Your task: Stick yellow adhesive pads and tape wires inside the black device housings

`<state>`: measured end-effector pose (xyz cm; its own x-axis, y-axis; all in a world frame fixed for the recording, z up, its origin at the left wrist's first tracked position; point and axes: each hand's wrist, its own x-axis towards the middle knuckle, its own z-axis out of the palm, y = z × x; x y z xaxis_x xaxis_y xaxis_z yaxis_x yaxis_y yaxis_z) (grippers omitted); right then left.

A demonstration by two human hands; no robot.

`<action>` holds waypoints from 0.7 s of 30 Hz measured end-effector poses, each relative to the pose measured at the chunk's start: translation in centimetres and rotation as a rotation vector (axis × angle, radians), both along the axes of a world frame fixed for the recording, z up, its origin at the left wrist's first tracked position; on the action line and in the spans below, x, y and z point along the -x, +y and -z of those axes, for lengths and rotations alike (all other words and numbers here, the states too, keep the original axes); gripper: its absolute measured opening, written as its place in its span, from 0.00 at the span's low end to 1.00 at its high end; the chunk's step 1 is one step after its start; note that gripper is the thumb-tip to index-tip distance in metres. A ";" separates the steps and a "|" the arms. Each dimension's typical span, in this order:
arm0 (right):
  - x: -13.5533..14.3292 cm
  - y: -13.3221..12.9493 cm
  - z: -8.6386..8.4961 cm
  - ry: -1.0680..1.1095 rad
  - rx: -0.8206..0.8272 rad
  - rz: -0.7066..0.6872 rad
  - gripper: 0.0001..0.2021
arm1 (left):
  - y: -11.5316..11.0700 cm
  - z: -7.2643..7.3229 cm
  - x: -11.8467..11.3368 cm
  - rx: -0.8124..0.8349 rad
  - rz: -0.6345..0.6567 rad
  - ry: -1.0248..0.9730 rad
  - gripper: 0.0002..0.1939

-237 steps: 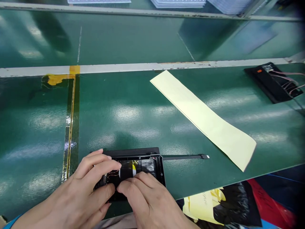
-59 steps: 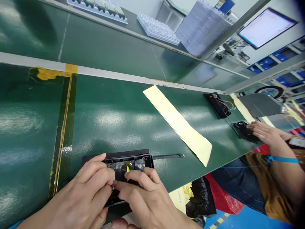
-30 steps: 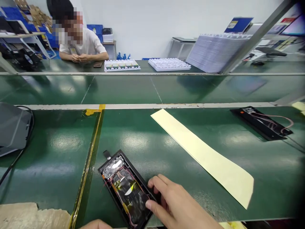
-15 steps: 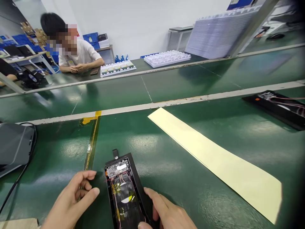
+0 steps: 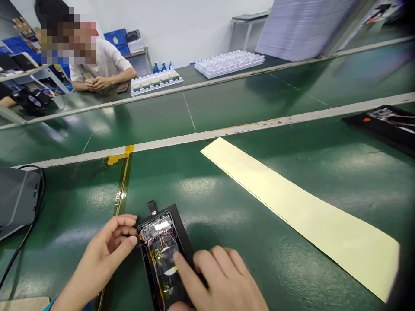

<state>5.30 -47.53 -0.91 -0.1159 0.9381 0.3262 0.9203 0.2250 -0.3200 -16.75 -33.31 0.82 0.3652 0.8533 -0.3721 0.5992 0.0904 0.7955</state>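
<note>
On the green bench (image 5: 233, 185), the open case (image 5: 158, 263) is touched by the right hand's (image 5: 220, 280) extended forefinger, the left hand's (image 5: 103, 255) fingers loosely curled beside it.

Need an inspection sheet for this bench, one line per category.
Surface: green bench, glossy, amber tape on it.
Job's things: black enclosure open, circuit board exposed.
Clutter: pale yellow strip to the right; second black unit cut off by frame.
Grippers: bare hands; left hand beside enclosure, right hand with index finger over its interior.
Cables: thin wires inside enclosure; black cable by gray device.
Surroundings: person across, white trays.
</note>
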 end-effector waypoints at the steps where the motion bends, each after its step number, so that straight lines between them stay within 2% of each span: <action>1: 0.4 0.8 -0.2 0.003 -0.038 -0.026 0.20 | 0.0 -0.1 0.0 0.044 -0.014 -0.017 0.20; 4: 1.8 3.0 -0.3 0.020 -0.102 -0.074 0.22 | 0.2 -0.2 -0.2 0.099 0.018 -0.028 0.25; 8: 2.7 4.7 0.1 0.040 -0.095 -0.146 0.38 | 0.4 0.2 -0.1 0.092 0.055 -0.049 0.22; 11: 2.9 4.9 0.1 0.051 -0.054 -0.163 0.42 | 0.4 0.6 0.3 0.098 0.074 -0.054 0.22; 17: 4.1 5.4 0.5 0.044 -0.073 -0.129 0.42 | 0.6 0.9 0.1 0.085 0.119 -0.072 0.20; 21: 3.7 5.6 0.3 0.084 -0.038 -0.149 0.36 | 0.9 0.5 0.5 0.095 0.050 -0.133 0.23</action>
